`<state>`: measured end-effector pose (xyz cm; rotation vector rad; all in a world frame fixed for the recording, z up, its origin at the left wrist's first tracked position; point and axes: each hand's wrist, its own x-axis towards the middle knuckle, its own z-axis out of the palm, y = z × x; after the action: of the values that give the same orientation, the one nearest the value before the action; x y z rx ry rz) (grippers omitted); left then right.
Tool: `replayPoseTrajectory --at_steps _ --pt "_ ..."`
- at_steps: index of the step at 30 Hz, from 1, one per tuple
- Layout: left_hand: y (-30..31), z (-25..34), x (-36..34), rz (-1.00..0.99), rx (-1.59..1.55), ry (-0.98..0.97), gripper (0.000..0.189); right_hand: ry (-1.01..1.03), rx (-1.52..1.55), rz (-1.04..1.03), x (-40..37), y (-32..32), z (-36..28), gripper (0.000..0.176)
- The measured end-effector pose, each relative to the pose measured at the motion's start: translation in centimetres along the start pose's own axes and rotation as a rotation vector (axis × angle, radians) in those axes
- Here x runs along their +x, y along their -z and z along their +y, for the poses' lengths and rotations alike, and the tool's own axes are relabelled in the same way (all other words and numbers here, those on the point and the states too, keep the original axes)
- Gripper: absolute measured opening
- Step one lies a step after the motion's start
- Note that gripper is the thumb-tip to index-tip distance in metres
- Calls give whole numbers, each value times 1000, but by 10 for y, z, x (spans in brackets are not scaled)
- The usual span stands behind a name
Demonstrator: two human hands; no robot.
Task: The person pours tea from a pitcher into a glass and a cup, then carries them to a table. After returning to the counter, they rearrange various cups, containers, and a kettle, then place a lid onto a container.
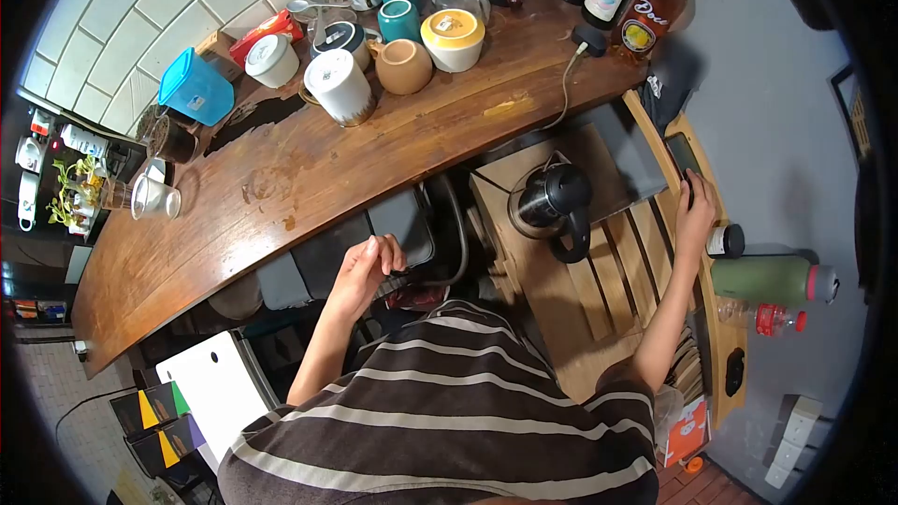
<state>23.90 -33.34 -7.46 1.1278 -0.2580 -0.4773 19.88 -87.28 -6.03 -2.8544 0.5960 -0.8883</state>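
My left hand [368, 264] hovers in front of the counter's near edge, its fingers curled in loosely; nothing shows in it. At the right, my right hand [697, 204] reaches to the wooden ledge, fingers closed around the near end of a dark flat phone [685, 153] that lies along it. Below that hand, a small dark-lidded jar [727, 240] and a green bottle [772, 280] stick out beside the ledge. Between my two hands, a black and steel kettle [554, 201] stands on a wooden surface, its handle toward me.
Along the back of the wooden counter [374, 168] stand a white mug [339, 84], a tan mug [403, 66], a yellow-based cup [454, 38] and a blue container [195, 87]. Glass bottles [655, 5] stand by a cable at the right end. A plastic bottle [772, 319] is below the green one.
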Motion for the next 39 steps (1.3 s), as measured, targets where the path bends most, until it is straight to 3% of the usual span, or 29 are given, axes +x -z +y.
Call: replayPoseTrajectory --at_steps 9,11,15,17,20,23,28,29,31,35,37,39 --pt "-11 -4 1 -6 -35 -1 50 68 -45 33 -2 -8 5 26" --pt "-13 -3 -1 -7 -41 5 50 83 7 219 -1 5 -22 20" --pt "-16 3 -9 6 -50 28 36 -6 170 228 -27 62 -86 17" --pt "-19 5 -10 -2 -51 44 29 55 250 13 -58 82 -96 16" --pt "-20 6 -13 0 -31 113 9 -1 323 -70 -107 103 -105 9" --pt "-11 5 -21 -87 38 98 10 -58 346 -56 -137 135 -129 6" --pt "2 -1 -41 -127 62 128 17 -166 355 -54 -190 169 -153 28" --pt "4 -3 -45 -150 65 145 16 -163 350 -54 -202 172 -155 28" --pt "4 -7 -55 -186 47 164 16 -348 387 -117 -225 174 -161 23" --pt "13 -27 -73 -201 95 253 15 -394 338 -168 -261 182 -167 6" --pt "6 -25 -86 -209 88 245 18 -479 349 -178 -275 191 -161 8" --pt "1 -23 -97 -232 101 210 20 -295 82 -175 -288 205 -135 9"
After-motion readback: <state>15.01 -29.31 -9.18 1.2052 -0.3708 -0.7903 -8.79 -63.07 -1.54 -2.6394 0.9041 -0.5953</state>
